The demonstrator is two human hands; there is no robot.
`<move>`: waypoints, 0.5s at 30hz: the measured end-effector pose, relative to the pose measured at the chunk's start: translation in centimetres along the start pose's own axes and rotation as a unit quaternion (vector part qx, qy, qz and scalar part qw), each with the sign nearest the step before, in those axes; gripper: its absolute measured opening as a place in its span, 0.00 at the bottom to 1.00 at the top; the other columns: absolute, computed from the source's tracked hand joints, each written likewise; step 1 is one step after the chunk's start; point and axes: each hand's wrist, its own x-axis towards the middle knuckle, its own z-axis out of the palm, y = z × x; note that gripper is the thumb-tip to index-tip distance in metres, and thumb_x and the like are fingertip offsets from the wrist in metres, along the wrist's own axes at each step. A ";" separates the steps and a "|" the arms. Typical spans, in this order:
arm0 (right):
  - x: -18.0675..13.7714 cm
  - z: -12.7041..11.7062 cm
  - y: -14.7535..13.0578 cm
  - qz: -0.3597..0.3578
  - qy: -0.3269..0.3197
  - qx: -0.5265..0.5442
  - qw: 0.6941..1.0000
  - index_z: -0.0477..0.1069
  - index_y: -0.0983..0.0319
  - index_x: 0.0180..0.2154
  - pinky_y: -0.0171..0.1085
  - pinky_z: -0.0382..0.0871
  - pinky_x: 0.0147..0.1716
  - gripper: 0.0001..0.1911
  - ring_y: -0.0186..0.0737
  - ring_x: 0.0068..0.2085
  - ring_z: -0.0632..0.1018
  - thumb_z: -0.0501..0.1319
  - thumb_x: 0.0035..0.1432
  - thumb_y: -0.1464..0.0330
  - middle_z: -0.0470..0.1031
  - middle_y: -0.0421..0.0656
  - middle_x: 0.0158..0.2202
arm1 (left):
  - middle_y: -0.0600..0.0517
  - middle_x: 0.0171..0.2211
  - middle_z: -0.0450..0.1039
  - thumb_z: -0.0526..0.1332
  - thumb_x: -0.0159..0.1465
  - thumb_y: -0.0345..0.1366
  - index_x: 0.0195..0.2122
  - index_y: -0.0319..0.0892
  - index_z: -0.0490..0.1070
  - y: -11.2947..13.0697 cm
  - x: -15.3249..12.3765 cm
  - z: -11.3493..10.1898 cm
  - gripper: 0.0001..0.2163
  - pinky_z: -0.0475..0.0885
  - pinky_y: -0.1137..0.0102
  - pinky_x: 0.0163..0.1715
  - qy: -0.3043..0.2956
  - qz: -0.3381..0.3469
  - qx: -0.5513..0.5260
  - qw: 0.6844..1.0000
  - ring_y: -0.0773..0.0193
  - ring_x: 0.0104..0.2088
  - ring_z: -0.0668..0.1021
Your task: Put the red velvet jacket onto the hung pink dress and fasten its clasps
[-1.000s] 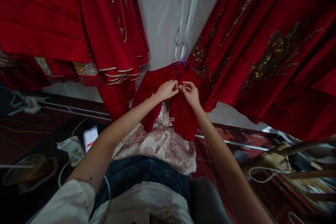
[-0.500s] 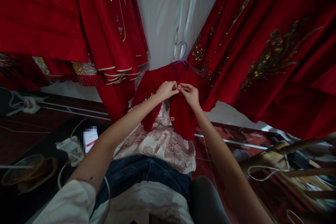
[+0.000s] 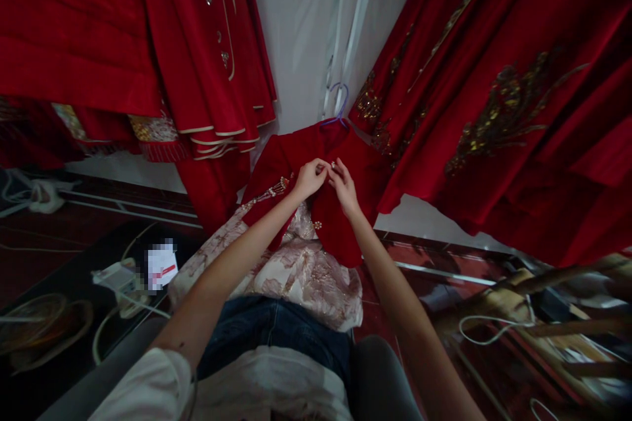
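A red jacket [image 3: 340, 230] lies before me on a purple hanger [image 3: 340, 107], its front panels drawn together near the neck. My left hand [image 3: 310, 179] pinches the front edge of the jacket, fingertips closed. Against it, my right hand [image 3: 343, 187] closes its fingers at the opposite edge, beside a small flower-shaped beaded button [image 3: 333, 164]. What lies between the fingertips is partly hidden. Lower on the right panel sits a similar beaded button [image 3: 318, 225]. A beaded tassel ornament [image 3: 280, 187] rests on the left panel. Pale patterned brocade fabric [image 3: 311, 276] spreads across my lap.
Red garments [image 3: 207, 66] with gold trim hang at the left, and embroidered red garments [image 3: 494, 105] hang at the right. A black table [image 3: 64, 276] on the left bears a small device [image 3: 121, 279] and a bowl [image 3: 39, 316]. Wooden framing [image 3: 567, 327] and white cable are at right.
My right hand has turned, its fingers now pointing more upward at the button. Both hands have shifted slightly left in view, and the beaded tassel shows more clearly.
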 end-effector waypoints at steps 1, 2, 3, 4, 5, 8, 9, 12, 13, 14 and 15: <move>-0.5 0.4 0.5 0.019 -0.001 0.002 1.000 0.57 0.56 0.63 0.41 0.71 0.51 0.38 0.41 0.53 0.75 0.60 0.53 0.52 0.64 0.49 0.62 | 0.49 0.36 0.79 0.58 0.61 0.29 0.36 0.40 0.74 -0.3 -0.1 0.5 0.06 0.72 0.70 0.40 0.002 -0.021 -0.036 0.999 0.66 0.34 0.78; -0.9 0.6 0.9 0.031 -0.004 -0.001 1.000 0.53 0.55 0.65 0.41 0.72 0.50 0.41 0.41 0.54 0.74 0.59 0.53 0.51 0.62 0.49 0.63 | 0.49 0.36 0.79 0.59 0.61 0.29 0.35 0.40 0.74 -0.5 -0.1 0.8 0.05 0.72 0.70 0.41 0.002 -0.038 -0.072 0.997 0.66 0.34 0.79; -1.1 0.8 1.4 0.035 -0.008 -0.007 0.999 0.50 0.54 0.66 0.41 0.72 0.49 0.41 0.41 0.53 0.74 0.58 0.54 0.51 0.60 0.49 0.64 | 0.49 0.36 0.79 0.60 0.60 0.29 0.35 0.39 0.74 -0.6 -0.1 1.0 0.05 0.72 0.69 0.42 0.002 -0.053 -0.107 0.993 0.66 0.35 0.79; -1.3 0.8 1.7 0.029 -0.013 -0.013 0.999 0.49 0.53 0.66 0.40 0.73 0.48 0.41 0.41 0.53 0.74 0.57 0.54 0.51 0.60 0.49 0.64 | 0.48 0.36 0.79 0.61 0.60 0.29 0.35 0.39 0.75 -0.5 0.1 1.0 0.04 0.72 0.69 0.43 0.003 -0.069 -0.142 0.987 0.66 0.36 0.79; -1.3 0.8 2.0 0.016 -0.020 -0.020 0.999 0.48 0.53 0.66 0.40 0.73 0.47 0.40 0.40 0.51 0.74 0.56 0.55 0.52 0.60 0.49 0.63 | 0.48 0.36 0.79 0.62 0.59 0.29 0.35 0.38 0.75 -0.4 0.3 0.9 0.04 0.72 0.69 0.44 0.001 -0.089 -0.180 0.980 0.66 0.37 0.79; -0.9 0.7 2.3 -0.027 -0.035 -0.048 0.998 0.46 0.52 0.64 0.38 0.74 0.42 0.42 0.37 0.43 0.76 0.60 0.50 0.58 0.61 0.49 0.60 | 0.49 0.37 0.79 0.63 0.58 0.30 0.37 0.38 0.75 0.3 0.9 -0.3 0.06 0.71 0.69 0.45 -0.036 -0.152 -0.284 0.946 0.67 0.37 0.78; -0.7 0.7 2.3 -0.035 -0.028 -0.062 0.997 0.45 0.52 0.63 0.37 0.74 0.40 0.44 0.36 0.40 0.76 0.62 0.48 0.60 0.63 0.50 0.58 | 0.49 0.37 0.79 0.62 0.59 0.30 0.37 0.39 0.76 0.5 1.1 -0.8 0.06 0.71 0.69 0.45 -0.053 -0.164 -0.307 0.936 0.67 0.37 0.78; -0.5 1.1 2.2 -0.041 0.008 -0.109 0.993 0.45 0.56 0.60 0.37 0.74 0.35 0.45 0.35 0.34 0.74 0.65 0.44 0.64 0.67 0.48 0.49 | 0.50 0.36 0.78 0.60 0.60 0.29 0.37 0.39 0.76 1.1 1.2 -2.1 0.06 0.71 0.70 0.45 -0.081 -0.169 -0.333 0.924 0.68 0.36 0.78; -0.5 1.3 2.1 -0.043 0.016 -0.128 0.991 0.45 0.57 0.59 0.38 0.74 0.34 0.45 0.35 0.33 0.74 0.66 0.43 0.64 0.68 0.47 0.47 | 0.50 0.36 0.78 0.59 0.60 0.29 0.37 0.39 0.76 1.3 1.1 -2.4 0.07 0.71 0.70 0.45 -0.089 -0.167 -0.333 0.924 0.68 0.36 0.78; -0.5 1.5 2.0 -0.047 0.021 -0.150 0.987 0.46 0.58 0.59 0.38 0.74 0.34 0.45 0.37 0.33 0.74 0.67 0.42 0.64 0.68 0.47 0.46 | 0.51 0.36 0.78 0.58 0.61 0.29 0.37 0.40 0.76 1.5 1.0 -2.6 0.07 0.70 0.70 0.45 -0.097 -0.166 -0.332 0.923 0.68 0.36 0.78; -0.6 1.7 1.9 -0.054 0.027 -0.174 0.983 0.47 0.59 0.58 0.40 0.74 0.35 0.45 0.39 0.35 0.75 0.68 0.42 0.64 0.68 0.48 0.46 | 0.51 0.36 0.78 0.57 0.62 0.29 0.37 0.40 0.76 1.6 0.9 -2.7 0.08 0.70 0.70 0.45 -0.104 -0.167 -0.332 0.923 0.68 0.35 0.78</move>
